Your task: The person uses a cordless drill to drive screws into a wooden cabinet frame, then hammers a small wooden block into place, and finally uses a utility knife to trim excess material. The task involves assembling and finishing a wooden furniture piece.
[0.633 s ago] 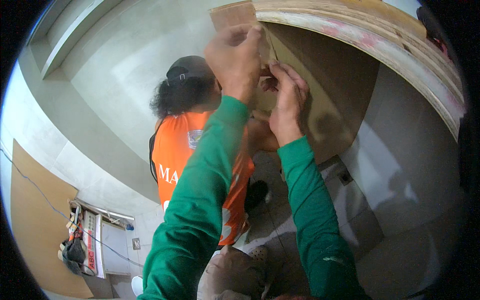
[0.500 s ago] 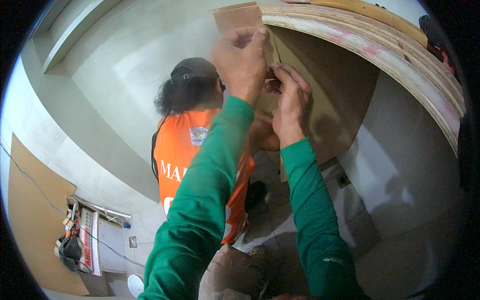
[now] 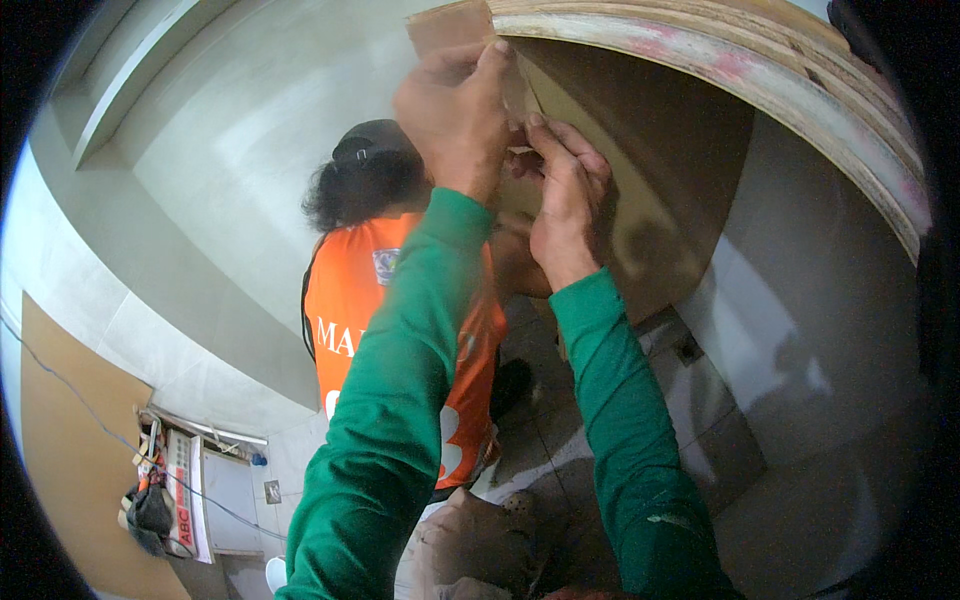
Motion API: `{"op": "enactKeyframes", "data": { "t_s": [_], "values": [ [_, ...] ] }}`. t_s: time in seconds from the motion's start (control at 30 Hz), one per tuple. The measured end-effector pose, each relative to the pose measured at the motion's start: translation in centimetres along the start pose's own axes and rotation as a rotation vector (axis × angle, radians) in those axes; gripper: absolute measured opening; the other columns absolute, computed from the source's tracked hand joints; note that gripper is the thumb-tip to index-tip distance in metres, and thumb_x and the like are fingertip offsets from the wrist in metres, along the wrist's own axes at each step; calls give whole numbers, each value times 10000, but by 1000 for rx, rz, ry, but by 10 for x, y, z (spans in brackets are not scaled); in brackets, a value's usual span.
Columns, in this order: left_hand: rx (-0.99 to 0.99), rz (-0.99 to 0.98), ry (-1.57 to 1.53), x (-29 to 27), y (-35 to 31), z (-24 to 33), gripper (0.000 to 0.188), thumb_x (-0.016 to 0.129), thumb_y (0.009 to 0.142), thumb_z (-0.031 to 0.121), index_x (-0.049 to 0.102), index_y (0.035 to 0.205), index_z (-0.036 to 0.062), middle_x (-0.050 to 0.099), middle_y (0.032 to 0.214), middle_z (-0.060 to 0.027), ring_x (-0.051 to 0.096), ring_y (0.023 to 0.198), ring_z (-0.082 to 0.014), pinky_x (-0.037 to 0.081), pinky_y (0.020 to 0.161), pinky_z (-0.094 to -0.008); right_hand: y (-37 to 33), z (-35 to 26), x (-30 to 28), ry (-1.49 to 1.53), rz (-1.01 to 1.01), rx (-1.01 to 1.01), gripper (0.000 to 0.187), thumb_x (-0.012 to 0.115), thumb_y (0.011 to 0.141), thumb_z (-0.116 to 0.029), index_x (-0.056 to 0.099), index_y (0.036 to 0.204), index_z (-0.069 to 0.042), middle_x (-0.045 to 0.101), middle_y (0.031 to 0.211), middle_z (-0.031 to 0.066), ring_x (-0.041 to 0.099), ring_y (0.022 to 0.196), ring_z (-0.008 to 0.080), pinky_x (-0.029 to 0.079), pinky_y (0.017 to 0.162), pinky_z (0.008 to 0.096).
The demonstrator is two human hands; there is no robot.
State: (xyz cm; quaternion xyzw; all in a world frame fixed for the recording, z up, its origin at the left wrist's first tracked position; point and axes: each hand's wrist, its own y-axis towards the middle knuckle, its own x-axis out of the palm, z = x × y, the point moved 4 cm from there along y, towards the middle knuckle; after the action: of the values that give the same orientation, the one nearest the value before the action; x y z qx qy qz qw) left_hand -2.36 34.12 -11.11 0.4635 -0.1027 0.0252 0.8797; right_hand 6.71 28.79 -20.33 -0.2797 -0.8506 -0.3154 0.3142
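Observation:
My left hand [image 3: 455, 120] is raised high, fingers pinched together and partly smeared by motion, just below a small flat brown wood piece [image 3: 450, 28]. What it pinches is too blurred to make out. Close beside it, my right hand [image 3: 568, 190] has its thumb and fingers closed at the edge of a tan board [image 3: 625, 150]; anything between them is hidden. The board hangs below a thick layered plywood edge [image 3: 700, 62] that curves across the top right. Both arms wear green sleeves.
A person in an orange shirt [image 3: 350, 290] and dark cap crouches directly beneath my left arm. At lower left are a brown sheet [image 3: 75, 400], a blue cable [image 3: 85, 420], a box with tools [image 3: 180, 490] and a white container [image 3: 277, 574]. A grey wall [image 3: 820, 300] stands right.
The view has shifted slightly, so both hands, the plywood edge and the wood piece appear farther left and higher. My hands keep their closed poses; the left one is still blurred.

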Motion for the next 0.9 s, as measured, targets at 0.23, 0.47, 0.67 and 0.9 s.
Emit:
{"op": "enactKeyframes", "data": {
  "t_s": [0.23, 0.47, 0.67, 0.9],
  "values": [
    [29, -81, 50, 0, 11, -9, 262, 910, 913, 114, 775, 1006, -90, 785, 874, -94, 721, 750, -121, 585, 691, -252, 2, -1, 9, -13, 34, -30, 177, 748, 1012, -164, 758, 1039, 10, 786, 875, 86, 672, 708, 151, 517, 654, 304],
    [123, -132, 141, 3, 8, -13, 366, 935, 862, 89, 748, 1133, -71, 797, 998, -115, 750, 858, -153, 621, 786, -274, 15, 0, 11, -79, 44, 8, 165, 718, 1015, -145, 743, 1017, 18, 775, 850, 83, 635, 657, 132, 494, 598, 291],
    [97, -102, 169, 11, -5, -11, 532, 968, 806, 87, 690, 1244, -31, 796, 1051, -121, 751, 925, -155, 629, 823, -288, 21, 0, 8, -94, 31, -40, 186, 731, 1009, -173, 779, 1026, 6, 753, 906, 29, 641, 766, 106, 507, 703, 280],
    [55, -69, 209, 10, 3, -13, 554, 974, 779, 72, 674, 1226, -57, 795, 1049, -134, 760, 948, -177, 629, 826, -295, 23, 4, 9, -106, 13, -56, 176, 697, 1032, -137, 770, 1014, 22, 740, 904, 22, 633, 760, 101, 497, 692, 272]
  ]
}}
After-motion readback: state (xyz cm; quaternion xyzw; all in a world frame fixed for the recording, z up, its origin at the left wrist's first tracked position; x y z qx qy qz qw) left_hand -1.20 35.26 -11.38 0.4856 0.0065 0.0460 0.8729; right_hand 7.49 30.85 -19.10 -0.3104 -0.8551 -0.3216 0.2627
